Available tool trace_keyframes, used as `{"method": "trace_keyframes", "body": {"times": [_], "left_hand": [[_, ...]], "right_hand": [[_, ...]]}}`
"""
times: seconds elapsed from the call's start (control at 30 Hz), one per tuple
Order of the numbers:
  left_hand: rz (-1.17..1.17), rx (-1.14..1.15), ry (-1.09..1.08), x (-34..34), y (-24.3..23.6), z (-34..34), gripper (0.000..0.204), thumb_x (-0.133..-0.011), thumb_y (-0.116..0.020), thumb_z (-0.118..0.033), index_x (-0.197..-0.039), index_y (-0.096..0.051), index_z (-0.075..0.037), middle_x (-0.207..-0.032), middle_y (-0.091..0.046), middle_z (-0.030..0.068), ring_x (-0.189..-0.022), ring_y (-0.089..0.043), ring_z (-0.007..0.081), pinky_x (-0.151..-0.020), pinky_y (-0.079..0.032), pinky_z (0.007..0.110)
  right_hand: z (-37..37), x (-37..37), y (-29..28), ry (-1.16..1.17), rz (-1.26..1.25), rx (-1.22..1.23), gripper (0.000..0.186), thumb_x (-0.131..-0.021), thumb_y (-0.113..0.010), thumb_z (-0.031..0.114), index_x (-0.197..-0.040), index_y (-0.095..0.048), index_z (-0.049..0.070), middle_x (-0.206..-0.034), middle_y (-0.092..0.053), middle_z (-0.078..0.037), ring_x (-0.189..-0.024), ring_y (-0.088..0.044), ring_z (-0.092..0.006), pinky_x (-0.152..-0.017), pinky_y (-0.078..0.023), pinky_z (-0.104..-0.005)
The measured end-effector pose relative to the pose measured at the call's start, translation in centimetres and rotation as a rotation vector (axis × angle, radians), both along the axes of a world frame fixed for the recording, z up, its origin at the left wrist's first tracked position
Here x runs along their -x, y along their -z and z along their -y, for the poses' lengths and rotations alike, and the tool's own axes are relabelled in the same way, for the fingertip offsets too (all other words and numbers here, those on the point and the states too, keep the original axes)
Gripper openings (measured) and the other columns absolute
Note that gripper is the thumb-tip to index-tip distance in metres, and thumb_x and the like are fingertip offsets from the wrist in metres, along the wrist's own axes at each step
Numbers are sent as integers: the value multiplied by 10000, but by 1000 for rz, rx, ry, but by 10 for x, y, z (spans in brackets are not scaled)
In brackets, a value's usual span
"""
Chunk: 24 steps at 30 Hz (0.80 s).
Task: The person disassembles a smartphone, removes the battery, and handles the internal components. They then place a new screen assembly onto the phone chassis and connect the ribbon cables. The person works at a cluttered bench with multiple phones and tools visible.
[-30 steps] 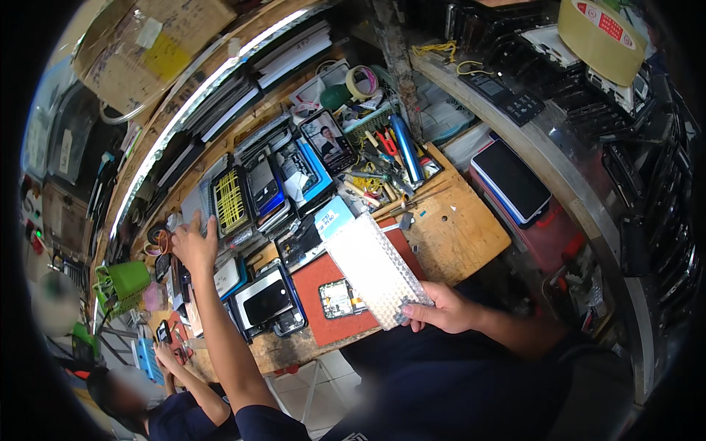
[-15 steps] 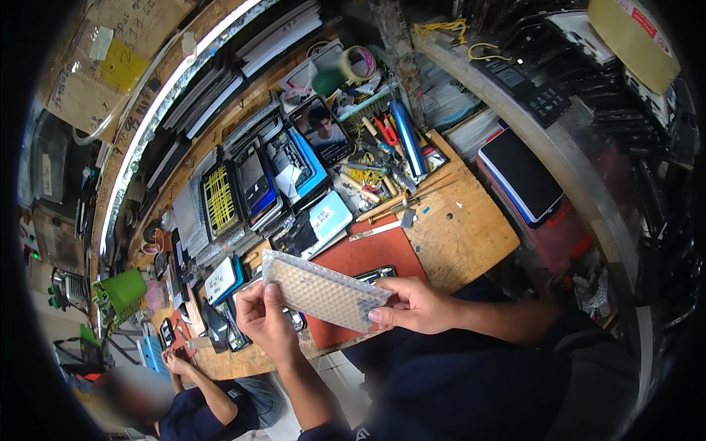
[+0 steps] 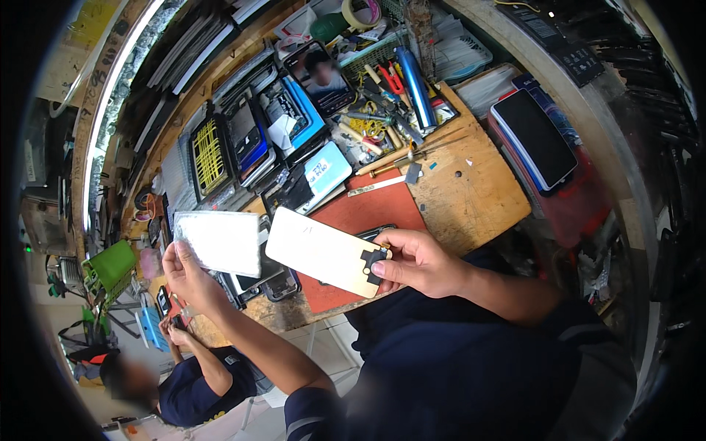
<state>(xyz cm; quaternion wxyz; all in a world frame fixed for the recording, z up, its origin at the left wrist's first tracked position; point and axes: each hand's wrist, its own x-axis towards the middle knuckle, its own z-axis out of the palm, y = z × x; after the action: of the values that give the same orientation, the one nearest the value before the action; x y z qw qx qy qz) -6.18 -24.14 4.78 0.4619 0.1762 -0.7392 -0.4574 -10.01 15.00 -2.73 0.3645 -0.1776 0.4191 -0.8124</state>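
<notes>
The right hand (image 3: pixel 419 264) pinches the pale panel (image 3: pixel 316 250) by its black-patched end; its long axis slants (other end upper-left). The left hand (image 3: pixel 193 278) grasps the white pouch (image 3: pixel 218 242).

Strip light (image 3: pixel 110 88) overexposed, above and left of the left fingers (image 3: pixel 184 255). White pouch (image 3: pixel 219 242) in those fingers: washed out, little surface detail. Shirt (image 3: pixel 478 360) below the right fingers (image 3: pixel 401 238): dim. Co-worker's head (image 3: pixel 129 378), below the left fingers: blurred. Rim: curved edges, black vignette.
</notes>
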Motion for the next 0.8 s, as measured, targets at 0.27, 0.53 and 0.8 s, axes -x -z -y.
{"method": "trace_keyframes", "body": {"times": [0.27,0.53,0.8], "left_hand": [[263,169,-121,-36,32,-28,469,-1085,-697,-275,-1408,-590,48,-1260,-668,148,-1121,-674,238,-1007,-543,385],[30,-958,472,-38,69,-203,319,-1096,-642,-126,-1396,-563,-54,-1314,-697,90,-1176,-699,201,-980,-597,394],[161,-913,637,-39,76,-200,299,-1081,-662,-93,-1347,-567,6,-1226,-723,120,-1053,-755,224,-855,-676,393]], "right_hand": [[2,7,-4,130,-186,-112,176,-1077,-671,111,-1205,-654,-9,-993,-693,-41,-843,-653,-75,-728,-548,-279],[12,43,-29,534,-1699,-639,442,-897,-740,70,-1337,-701,56,-1014,-708,-81,-980,-702,-264,-912,-551,-430],[-10,56,-10,82,-625,-364,331,-1132,-584,199,-1367,-659,-22,-1172,-755,-114,-1006,-733,-178,-911,-579,-332]]}}
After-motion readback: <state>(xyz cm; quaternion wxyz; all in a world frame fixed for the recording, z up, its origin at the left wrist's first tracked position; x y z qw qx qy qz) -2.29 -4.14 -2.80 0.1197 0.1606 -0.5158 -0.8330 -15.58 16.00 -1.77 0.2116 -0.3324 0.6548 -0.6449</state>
